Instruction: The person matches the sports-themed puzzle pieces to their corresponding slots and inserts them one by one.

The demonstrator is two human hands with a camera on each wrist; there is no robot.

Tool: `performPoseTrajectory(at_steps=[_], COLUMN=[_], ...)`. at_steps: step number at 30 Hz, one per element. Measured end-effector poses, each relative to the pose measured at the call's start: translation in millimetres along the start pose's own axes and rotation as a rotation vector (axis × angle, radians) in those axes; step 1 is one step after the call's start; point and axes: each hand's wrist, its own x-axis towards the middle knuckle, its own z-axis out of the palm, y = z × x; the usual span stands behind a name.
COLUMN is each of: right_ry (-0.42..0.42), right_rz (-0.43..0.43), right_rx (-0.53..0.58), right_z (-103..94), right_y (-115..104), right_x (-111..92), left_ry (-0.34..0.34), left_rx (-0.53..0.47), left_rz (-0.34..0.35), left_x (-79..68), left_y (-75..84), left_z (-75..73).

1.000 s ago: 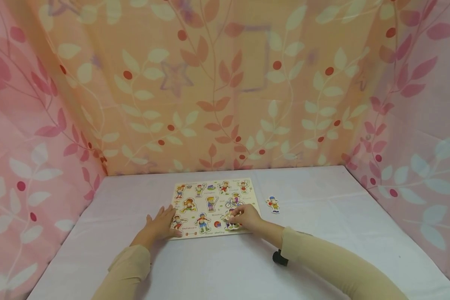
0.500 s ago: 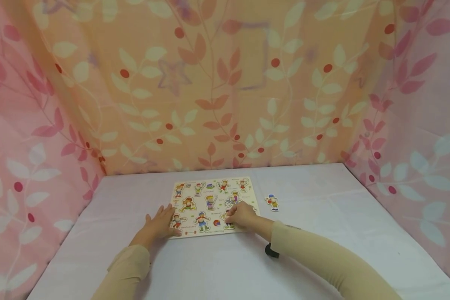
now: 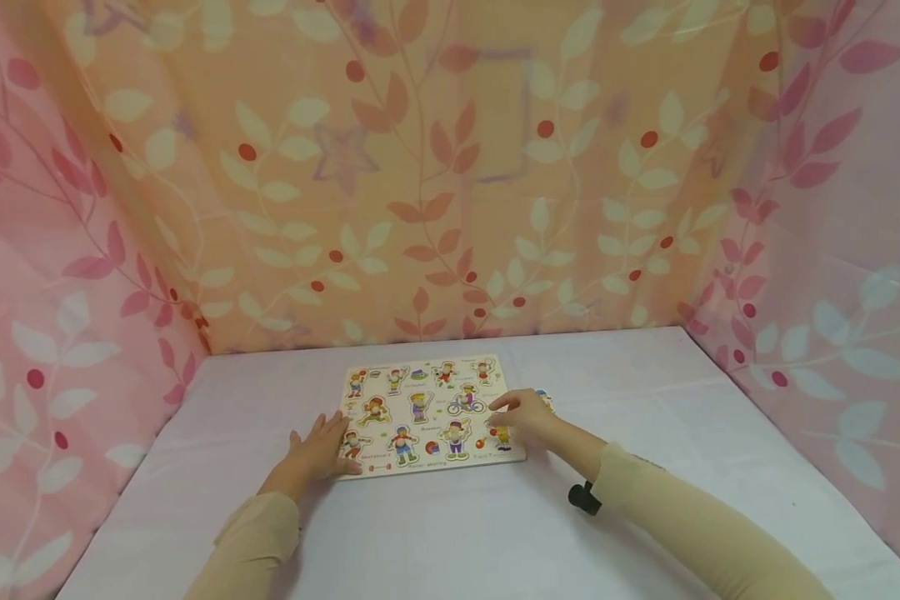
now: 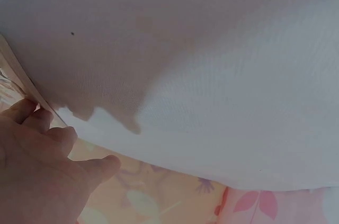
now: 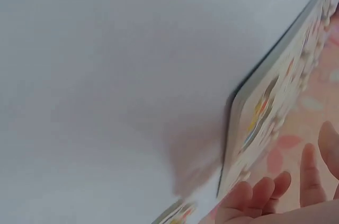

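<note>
A wooden peg puzzle board [image 3: 397, 429] with pictures of sports figures lies flat on the table. My left hand [image 3: 312, 452] rests at its left edge, fingers spread and touching the board; the left wrist view also shows this left hand [image 4: 42, 166] at the rim. Over the board's right edge is my right hand [image 3: 528, 414], its fingers loosely bent with nothing between them. Beside the board lies a loose figure piece [image 3: 544, 397], mostly hidden by that hand; the right wrist view catches this figure piece [image 5: 183, 213] at the bottom. A baseball figure piece [image 3: 456, 440] sits in the board's bottom row.
White cloth [image 3: 645, 425] covers the table. A patterned orange curtain [image 3: 435, 167] closes off the back, with pink curtains [image 3: 825, 250] at the sides. A dark strap-like object [image 3: 584, 499] hangs under the right wrist.
My right hand has let go of the baseball figure in the bottom row and moved right, towards the loose piece. My left hand stays at the board's left edge.
</note>
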Motion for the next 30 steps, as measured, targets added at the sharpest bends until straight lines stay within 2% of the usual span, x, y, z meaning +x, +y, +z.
performPoseTrajectory(at_steps=[9, 13, 18, 30], right_ry=[0.104, 0.107, 0.109, 0.063], right_rz=[0.082, 0.14, 0.161, 0.199], right_rx=[0.036, 0.085, 0.129, 0.081], right_z=[-36.5, -47.0, -56.6, -66.2], right_y=[18.6, 31.1, 45.3, 61.5], right_x=[4.6, 10.5, 18.9, 36.3], left_ry=[0.0, -0.003, 0.001, 0.011], left_rx=[0.002, 0.006, 0.005, 0.006], left_rz=[0.001, 0.0, 0.003, 0.0], left_x=[-5.7, -5.3, -4.5, -5.0], left_y=[4.3, 4.1, 3.2, 4.4], left_z=[-2.2, -1.6, -1.0, -2.2])
